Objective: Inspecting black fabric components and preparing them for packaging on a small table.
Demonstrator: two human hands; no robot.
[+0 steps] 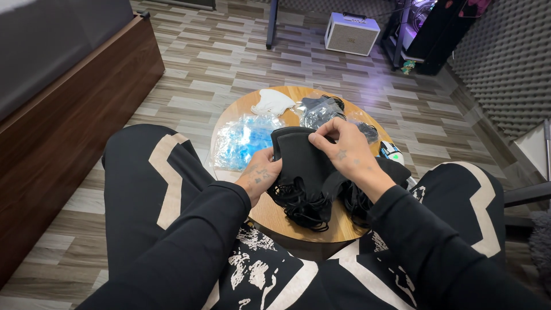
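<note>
Midway, by the look of it: left hand [259, 177] and right hand [344, 150] both pinching one black mask [301, 163] above the desk [287, 221]. Black pile [310, 201] beneath; white mask [273, 101] and blue packets [244, 139] untouched behind.

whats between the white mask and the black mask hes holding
In the head view, a clear plastic bag with dark masks inside lies on the round table between the white mask and the black mask.
</note>
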